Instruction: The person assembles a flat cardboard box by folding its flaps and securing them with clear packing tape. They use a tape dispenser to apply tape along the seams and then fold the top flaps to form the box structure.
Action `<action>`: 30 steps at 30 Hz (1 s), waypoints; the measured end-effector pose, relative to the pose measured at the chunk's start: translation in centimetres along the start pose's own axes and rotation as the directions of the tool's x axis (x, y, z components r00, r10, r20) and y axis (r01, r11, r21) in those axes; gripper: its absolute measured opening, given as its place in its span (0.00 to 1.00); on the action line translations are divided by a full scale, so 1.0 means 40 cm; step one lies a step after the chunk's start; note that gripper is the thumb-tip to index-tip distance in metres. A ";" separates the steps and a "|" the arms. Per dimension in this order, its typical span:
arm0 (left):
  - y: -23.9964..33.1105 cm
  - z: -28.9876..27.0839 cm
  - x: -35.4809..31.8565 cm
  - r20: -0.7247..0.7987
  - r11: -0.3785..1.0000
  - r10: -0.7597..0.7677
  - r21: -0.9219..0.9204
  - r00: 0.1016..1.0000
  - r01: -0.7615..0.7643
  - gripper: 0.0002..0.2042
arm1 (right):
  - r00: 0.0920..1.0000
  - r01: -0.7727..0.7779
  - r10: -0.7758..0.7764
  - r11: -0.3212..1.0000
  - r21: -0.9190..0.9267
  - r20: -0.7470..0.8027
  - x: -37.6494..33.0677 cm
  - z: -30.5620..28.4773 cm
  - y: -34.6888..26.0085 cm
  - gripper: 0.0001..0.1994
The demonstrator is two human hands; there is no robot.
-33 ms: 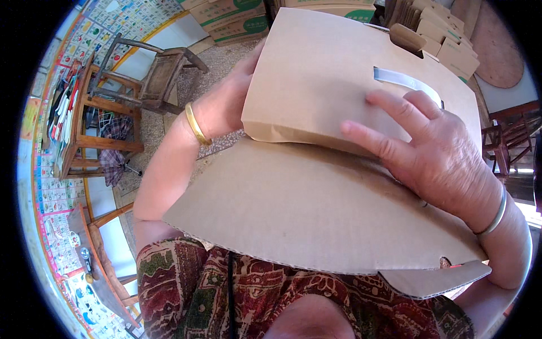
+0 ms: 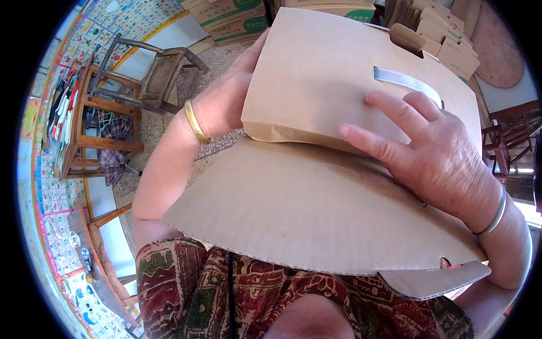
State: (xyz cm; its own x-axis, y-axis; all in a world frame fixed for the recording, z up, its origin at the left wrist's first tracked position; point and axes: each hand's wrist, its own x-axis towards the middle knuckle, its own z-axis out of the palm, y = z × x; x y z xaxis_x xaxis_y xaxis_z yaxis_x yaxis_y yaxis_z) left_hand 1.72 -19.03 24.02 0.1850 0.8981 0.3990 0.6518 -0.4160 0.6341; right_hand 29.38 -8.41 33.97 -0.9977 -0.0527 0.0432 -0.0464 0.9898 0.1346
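Note:
A brown cardboard box [image 2: 316,68] is held up in front of me, with a white strap handle [image 2: 406,80] set in its upper face and a cut-out slot by the far edge. Its wide flap [image 2: 316,209] spreads toward my chest, and a small curved tab [image 2: 435,279] sticks out at the flap's near right. Against the box's left side my left hand [image 2: 248,70] grips it, the fingers hidden behind. My right hand [image 2: 420,144] lies over the right part, beside the strap, fingers spread and stretched out; its lower contact is hidden.
On the left stand a wooden chair [image 2: 161,76] and a wooden rack [image 2: 107,140] holding papers and a folded umbrella. Printed cartons [image 2: 231,22] are stacked at the back. Folded cardboard [image 2: 446,42] leans at the far right, near a dark wooden chair [image 2: 505,144].
My left hand and forearm have shifted very slightly, and the fingers of my right hand a touch to the left. The box looks unmoved.

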 end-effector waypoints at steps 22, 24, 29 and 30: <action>0.044 -0.003 0.112 0.281 0.880 0.184 0.380 0.942 -0.285 0.37 | 0.990 -0.069 0.061 0.995 -0.065 -0.126 0.003 0.000 0.015 0.29; 0.054 -0.012 0.108 0.289 0.873 0.184 0.391 0.940 -0.291 0.37 | 0.992 -0.055 0.049 0.997 -0.050 -0.114 -0.003 -0.007 0.013 0.29; 0.049 -0.010 0.093 0.287 0.875 0.172 0.395 0.943 -0.280 0.37 | 0.998 -0.043 0.043 0.999 0.003 -0.053 -0.009 -0.011 0.006 0.27; 0.049 -0.011 0.088 0.280 0.875 0.167 0.400 0.945 -0.273 0.37 | 0.998 -0.042 0.043 0.999 0.012 -0.045 -0.009 -0.010 0.004 0.27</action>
State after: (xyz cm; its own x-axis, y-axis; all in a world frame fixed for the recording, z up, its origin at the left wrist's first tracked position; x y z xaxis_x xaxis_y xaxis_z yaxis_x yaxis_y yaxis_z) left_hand 3.35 -16.73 26.96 0.4897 0.8193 0.2982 0.8137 -0.5523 0.1812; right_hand 29.75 -8.28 34.37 -0.9955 -0.0161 0.0930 -0.0048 0.9927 0.1204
